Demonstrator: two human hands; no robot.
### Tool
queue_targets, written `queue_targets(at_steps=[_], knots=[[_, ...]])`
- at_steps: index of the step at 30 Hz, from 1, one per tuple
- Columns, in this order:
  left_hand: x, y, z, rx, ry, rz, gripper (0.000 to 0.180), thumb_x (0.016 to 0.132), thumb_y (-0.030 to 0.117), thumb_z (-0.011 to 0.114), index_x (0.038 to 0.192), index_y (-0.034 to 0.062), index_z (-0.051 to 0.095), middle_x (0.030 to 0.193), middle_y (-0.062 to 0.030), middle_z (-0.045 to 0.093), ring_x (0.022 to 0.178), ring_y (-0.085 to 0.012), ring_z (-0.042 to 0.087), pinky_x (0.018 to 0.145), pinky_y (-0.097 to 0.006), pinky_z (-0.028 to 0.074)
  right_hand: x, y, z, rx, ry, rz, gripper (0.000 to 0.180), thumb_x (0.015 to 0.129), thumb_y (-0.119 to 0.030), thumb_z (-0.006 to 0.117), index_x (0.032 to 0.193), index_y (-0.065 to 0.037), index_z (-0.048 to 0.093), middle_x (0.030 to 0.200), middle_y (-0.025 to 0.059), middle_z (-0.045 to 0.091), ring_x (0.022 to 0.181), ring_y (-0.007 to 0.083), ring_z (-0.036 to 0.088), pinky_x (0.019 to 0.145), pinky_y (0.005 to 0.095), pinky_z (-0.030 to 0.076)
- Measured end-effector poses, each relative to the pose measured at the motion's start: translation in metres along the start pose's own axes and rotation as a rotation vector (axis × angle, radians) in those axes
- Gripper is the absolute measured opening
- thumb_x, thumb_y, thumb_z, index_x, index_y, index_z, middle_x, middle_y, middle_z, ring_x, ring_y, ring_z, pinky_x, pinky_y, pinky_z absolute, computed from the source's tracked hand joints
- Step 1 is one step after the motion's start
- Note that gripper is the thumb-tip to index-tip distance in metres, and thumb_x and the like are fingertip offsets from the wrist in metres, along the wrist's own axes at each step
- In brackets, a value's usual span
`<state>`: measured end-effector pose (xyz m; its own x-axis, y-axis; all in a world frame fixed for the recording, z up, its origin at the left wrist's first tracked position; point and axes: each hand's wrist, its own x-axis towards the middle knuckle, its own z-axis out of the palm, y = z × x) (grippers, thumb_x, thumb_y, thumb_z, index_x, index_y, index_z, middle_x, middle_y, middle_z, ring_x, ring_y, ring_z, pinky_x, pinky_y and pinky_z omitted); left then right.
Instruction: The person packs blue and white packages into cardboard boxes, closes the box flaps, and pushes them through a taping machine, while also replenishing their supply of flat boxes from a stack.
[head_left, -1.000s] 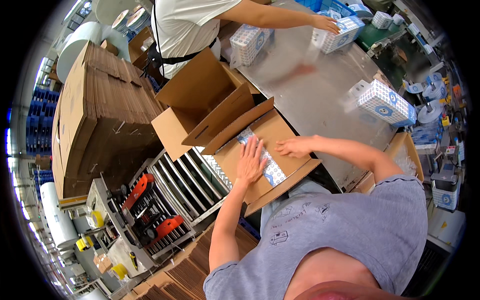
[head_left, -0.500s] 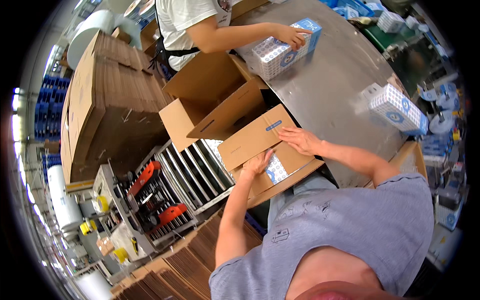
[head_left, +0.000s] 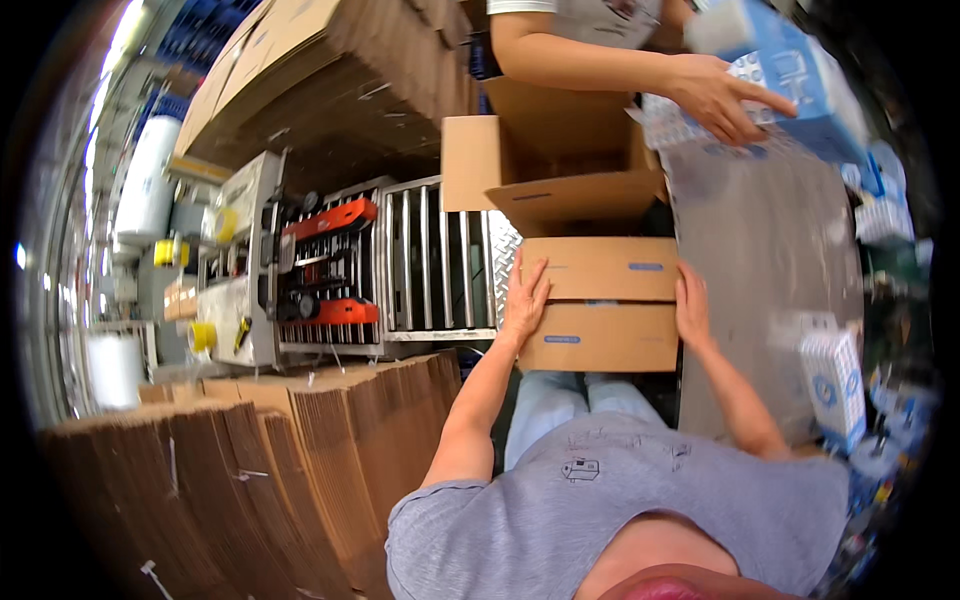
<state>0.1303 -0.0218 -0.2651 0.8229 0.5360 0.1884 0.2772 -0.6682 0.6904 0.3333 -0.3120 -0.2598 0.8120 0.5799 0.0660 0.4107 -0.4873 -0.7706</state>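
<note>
A brown cardboard box (head_left: 600, 335) sits in front of my waist, its two long top flaps folded inward with a thin gap between them. My left hand (head_left: 526, 298) grips the box's left side, thumb over the top edge. On the opposite side my right hand (head_left: 692, 305) presses along the wall, so the box is held between both palms. What lies under the flaps is almost wholly hidden. Just beyond stands a second cardboard box (head_left: 575, 190) with its flaps up. Over it, a co-worker's hand (head_left: 722, 98) holds a blue-and-white patterned package (head_left: 815, 100).
To the left runs a roller conveyor (head_left: 430, 260) with a red-and-black carton sealer (head_left: 330, 265). Stacks of flat cardboard (head_left: 330, 430) stand at lower left and upper left. The metal table (head_left: 745, 250) lies to the right, with another patterned package (head_left: 832, 385) on it.
My hands have gone from the flaps to the box's two sides. Both flaps now lie down over the patterned contents. The co-worker's package is lifted, and my view has turned.
</note>
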Motion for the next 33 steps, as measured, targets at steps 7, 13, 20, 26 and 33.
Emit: queue_targets(at_steps=[7,13,20,26,33], knots=[[-0.014,-0.055,-0.023,-0.400,0.015,-0.194,0.040,0.105,0.022,0.041,0.140,0.0046,0.052,0.146,-0.0205,0.048,0.144,-0.0360,0.034,0.116,-0.039,0.028,-0.042,-0.022,0.081,0.043,0.218,0.295,0.048,0.107,-0.028,0.035,0.144,0.002,0.038,0.140,0.0246,0.048,0.130,0.0407,0.045,0.110,0.0452,0.034],[0.049,-0.148,-0.124,-0.356,-0.152,-0.080,0.040,0.102,0.014,0.042,0.139,0.0038,0.051,0.144,-0.0206,0.050,0.136,-0.0339,0.046,0.113,-0.038,0.036,-0.063,-0.096,0.205,0.154,0.201,0.446,0.058,0.107,-0.038,0.032,0.149,0.003,0.029,0.150,0.0259,0.035,0.138,0.0423,0.033,0.114,0.0467,0.025],[0.110,-0.263,-0.256,0.522,0.036,0.036,0.073,0.094,0.043,0.058,0.149,0.0025,0.035,0.160,-0.0219,0.021,0.151,-0.0365,0.014,0.121,-0.053,0.012,0.057,-0.213,0.369,0.166,0.094,0.438,0.057,0.107,-0.037,0.032,0.151,-0.001,0.027,0.149,0.0261,0.037,0.137,0.0410,0.033,0.114,0.0482,0.025],[0.086,-0.314,-0.306,0.426,-0.035,0.006,0.079,0.092,0.043,0.059,0.152,0.0005,0.029,0.161,-0.0198,0.022,0.151,-0.0349,0.017,0.121,-0.050,0.015,0.160,-0.272,0.488,0.185,-0.083,0.257,0.056,0.105,-0.034,0.037,0.154,-0.008,0.024,0.143,0.0310,0.040,0.131,0.0481,0.038,0.110,0.0528,0.029],[0.082,-0.385,-0.368,0.519,0.015,-0.072,0.072,0.096,0.034,0.055,0.151,-0.0028,0.028,0.160,-0.0202,0.024,0.150,-0.0350,0.021,0.121,-0.049,0.018,0.182,-0.358,0.562,0.125,-0.285,0.193,0.066,0.103,-0.033,0.042,0.158,-0.020,0.007,0.131,0.0378,0.044,0.117,0.0525,0.047,0.105,0.0581,0.034]])
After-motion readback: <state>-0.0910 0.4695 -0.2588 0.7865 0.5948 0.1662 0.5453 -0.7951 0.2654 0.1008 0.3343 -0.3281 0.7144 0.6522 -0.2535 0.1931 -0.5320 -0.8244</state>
